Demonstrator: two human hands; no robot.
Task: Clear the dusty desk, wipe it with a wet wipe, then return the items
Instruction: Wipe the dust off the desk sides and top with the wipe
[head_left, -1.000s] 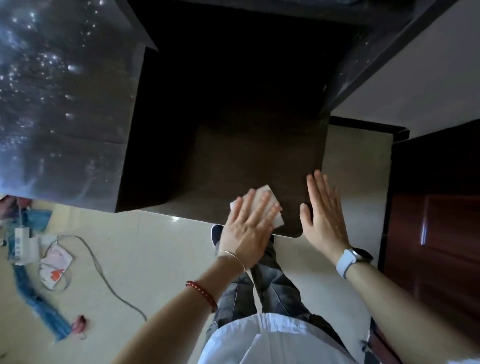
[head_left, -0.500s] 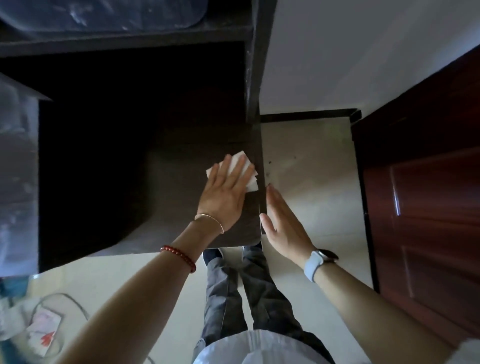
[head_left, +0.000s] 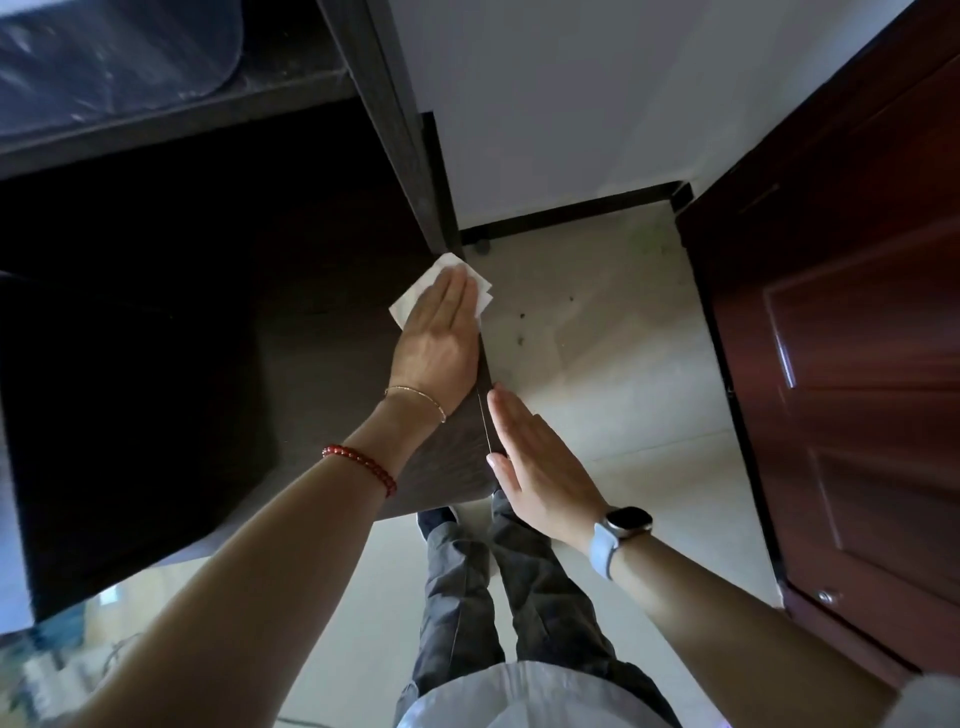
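We see the white wet wipe (head_left: 441, 287), folded and creased, at the centre of the frame on the dark counter (head_left: 332, 364), at its right edge, pressed flat under the left hand (head_left: 439, 338) with straight fingers. The right hand (head_left: 540, 462), fingers straight and together, rests against the counter's side edge just below. A dark red door (head_left: 841, 338) fills the right of the frame.

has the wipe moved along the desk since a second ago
Yes. The wipe under the left hand went from the desk's near corner to its far right corner.
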